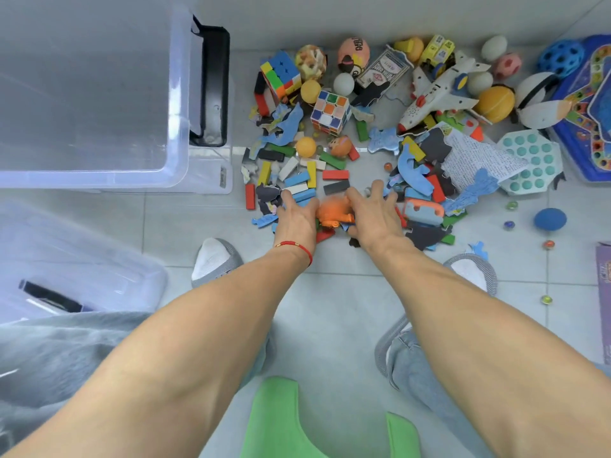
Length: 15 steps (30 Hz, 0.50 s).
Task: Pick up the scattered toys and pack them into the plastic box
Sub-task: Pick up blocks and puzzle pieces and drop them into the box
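A heap of scattered toys lies on the grey tiled floor: coloured wooden blocks (335,174), foam puzzle pieces (413,166), two puzzle cubes (330,111), small balls and a white toy plane (439,90). The clear plastic box (180,94) stands at the upper left, beside the heap. My left hand (296,218) and my right hand (375,216) rest palm-down at the near edge of the heap, fingers spread. Between them lies a blurred orange toy figure (334,211), touching both hands. Neither hand's fingers close around it.
The box's clear lid (99,259) lies on the floor at the lower left. A blue game board (591,133) and a teal bubble-popper toy (532,160) sit at the right. Loose marbles (548,244) and a blue ball (549,219) are scattered nearby. My slippered feet (211,259) flank my arms.
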{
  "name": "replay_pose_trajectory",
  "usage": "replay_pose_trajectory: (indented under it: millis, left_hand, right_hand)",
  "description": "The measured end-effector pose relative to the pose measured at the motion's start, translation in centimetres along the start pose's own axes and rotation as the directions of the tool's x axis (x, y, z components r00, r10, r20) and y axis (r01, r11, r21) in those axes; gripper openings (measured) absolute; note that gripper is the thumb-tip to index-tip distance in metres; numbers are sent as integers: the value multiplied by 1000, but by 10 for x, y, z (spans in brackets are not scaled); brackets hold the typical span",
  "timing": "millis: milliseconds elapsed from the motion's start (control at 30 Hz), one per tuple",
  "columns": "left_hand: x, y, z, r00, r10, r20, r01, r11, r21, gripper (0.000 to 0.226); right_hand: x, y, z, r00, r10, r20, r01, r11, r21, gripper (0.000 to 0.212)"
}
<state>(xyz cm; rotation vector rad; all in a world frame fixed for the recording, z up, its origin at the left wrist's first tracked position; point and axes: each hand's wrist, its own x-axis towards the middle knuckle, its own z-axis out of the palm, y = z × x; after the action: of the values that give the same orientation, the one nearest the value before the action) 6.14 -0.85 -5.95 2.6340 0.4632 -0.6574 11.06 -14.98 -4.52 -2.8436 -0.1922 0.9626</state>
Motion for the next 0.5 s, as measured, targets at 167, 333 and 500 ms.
replay_pose_trajectory:
  millis: [167, 333, 500]
  left_hand:
    - [-2, -2, -3, 998, -60, 29, 64, 990, -129, 23]
    - [-5, -2, -7, 984, -166, 62, 177, 921, -347, 19]
    - [-14, 6, -25, 922, -343, 182, 357, 562, -746, 15]
  right_hand:
    - [2, 16, 3, 999, 8, -53, 4, 977, 214, 53]
    - [-2, 26, 0, 993, 45, -109, 8, 895, 445, 48]
    - [-12, 41, -7, 970, 145, -193, 36, 703, 711, 37]
